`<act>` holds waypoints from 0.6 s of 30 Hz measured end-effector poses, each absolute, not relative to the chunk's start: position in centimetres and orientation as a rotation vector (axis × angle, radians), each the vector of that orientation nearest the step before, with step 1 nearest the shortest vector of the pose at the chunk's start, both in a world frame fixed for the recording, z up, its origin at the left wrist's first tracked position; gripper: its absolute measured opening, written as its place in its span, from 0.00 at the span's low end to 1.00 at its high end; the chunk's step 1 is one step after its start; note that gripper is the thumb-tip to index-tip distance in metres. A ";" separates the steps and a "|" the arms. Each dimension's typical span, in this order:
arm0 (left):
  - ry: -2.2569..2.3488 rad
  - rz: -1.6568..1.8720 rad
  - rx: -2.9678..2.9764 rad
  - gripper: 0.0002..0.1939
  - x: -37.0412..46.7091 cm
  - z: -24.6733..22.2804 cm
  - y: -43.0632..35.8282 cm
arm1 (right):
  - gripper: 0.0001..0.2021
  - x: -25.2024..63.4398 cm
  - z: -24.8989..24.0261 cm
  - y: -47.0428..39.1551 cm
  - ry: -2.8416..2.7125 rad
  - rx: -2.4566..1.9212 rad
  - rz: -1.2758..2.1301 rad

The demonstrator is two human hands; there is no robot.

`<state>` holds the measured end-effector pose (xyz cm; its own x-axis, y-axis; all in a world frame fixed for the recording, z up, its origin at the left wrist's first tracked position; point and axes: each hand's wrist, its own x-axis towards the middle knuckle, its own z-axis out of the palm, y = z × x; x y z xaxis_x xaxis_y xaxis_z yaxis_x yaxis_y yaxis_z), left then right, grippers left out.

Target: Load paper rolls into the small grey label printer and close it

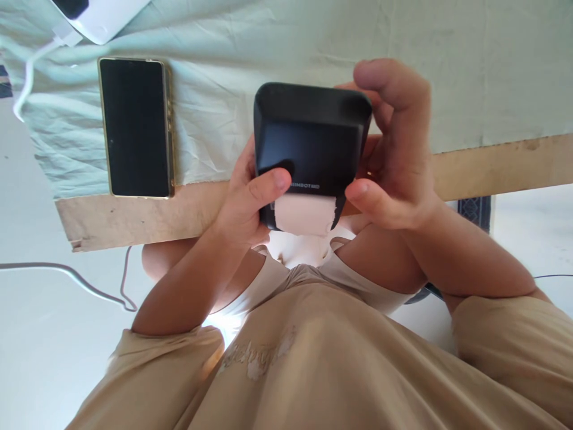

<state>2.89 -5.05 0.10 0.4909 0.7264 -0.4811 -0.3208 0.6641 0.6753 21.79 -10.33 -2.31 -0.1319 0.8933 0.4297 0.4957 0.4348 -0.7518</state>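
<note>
Above the near edge of the table (501, 167), we have a black device (308, 149) clamped in our left hand (245, 204). Our right hand (400, 158) curls beside it; we cannot tell whether it grips. Paper (307, 215) sticks out of the device; a phone (135, 128) lies on the table.

Black device (308, 149) in left grip (242, 203), phone (135, 126), green cloth (212, 113)

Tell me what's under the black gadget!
The left hand wraps partly beneath the black gadget. Green cloth and a wooden board show around it. Its underside, and whatever is straight below, can't be seen.
</note>
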 end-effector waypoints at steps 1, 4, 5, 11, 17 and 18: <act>0.816 0.696 0.611 0.34 2.8 0.1 -5.1 | 0.38 21.8 -2.3 -10.3 -1.804 -1.173 0.524; 0.774 0.619 0.752 0.35 2.3 0.1 -4.8 | 0.37 22.0 -2.2 -10.0 -1.874 -1.147 0.464; 0.765 0.568 0.770 0.37 2.1 0.1 -4.7 | 0.36 22.1 -2.1 -9.9 -1.879 -1.132 0.462; 0.676 0.640 0.761 0.29 1.8 -0.4 -4.5 | 0.30 21.8 -1.8 -9.9 -1.885 -1.119 0.452; 0.678 0.533 0.787 0.30 1.2 0.2 -4.2 | 0.26 21.7 -1.6 -10.0 -1.865 -1.108 0.467; 0.685 0.544 0.790 0.31 1.2 0.4 -4.2 | 0.26 21.7 -1.6 -10.0 -1.879 -1.111 0.460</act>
<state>1.20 -4.19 0.38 0.6595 0.6675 -0.3457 -0.1859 0.5905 0.7853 21.72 -10.00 -1.62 -0.2128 0.8397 0.4996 0.5139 0.5311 -0.6737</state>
